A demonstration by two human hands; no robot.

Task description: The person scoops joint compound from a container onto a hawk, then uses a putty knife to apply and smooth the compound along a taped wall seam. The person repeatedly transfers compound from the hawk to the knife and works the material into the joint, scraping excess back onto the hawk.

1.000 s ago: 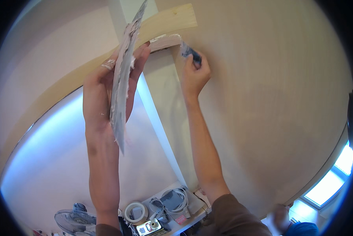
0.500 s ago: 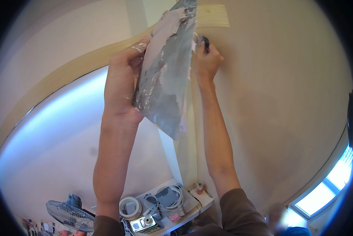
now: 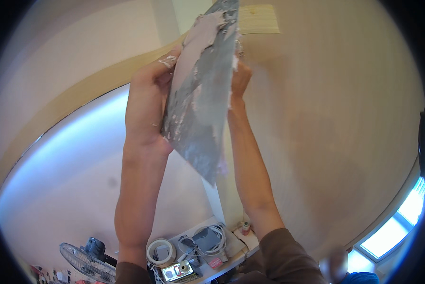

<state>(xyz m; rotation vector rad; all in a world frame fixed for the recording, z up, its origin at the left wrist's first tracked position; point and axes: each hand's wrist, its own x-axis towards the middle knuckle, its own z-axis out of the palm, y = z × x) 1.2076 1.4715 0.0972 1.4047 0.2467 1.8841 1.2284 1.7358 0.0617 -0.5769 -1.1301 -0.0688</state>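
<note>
My left hand point(image 3: 148, 90) is closed on the near edge of a grey metal plaster hawk point(image 3: 200, 109), held up steeply tilted in front of me. Pale pink plaster point(image 3: 200, 35) is spread thickly over the upper part of the hawk, with thin smears lower down. White smudges of plaster cling to my left fingers. Behind the hawk's right edge, my right hand point(image 3: 242, 78) is closed; its fingertips are mostly hidden by the plate. The small dark-handled tool it grips shows only in the earlier frame.
A pale wooden trim strip point(image 3: 80, 90) curves across the wall, lit below by a bluish glow. Lower down, a shelf point(image 3: 222, 274) carries a tape roll point(image 3: 161, 252), coiled cable point(image 3: 217, 239) and a camera point(image 3: 177, 270). A fan point(image 3: 87, 260) stands at lower left; a bright window point(image 3: 388, 236) at lower right.
My right hand has moved left and slightly down, partly behind the hawk. The hawk's lower corner has dropped a little; my left hand keeps its hold.
</note>
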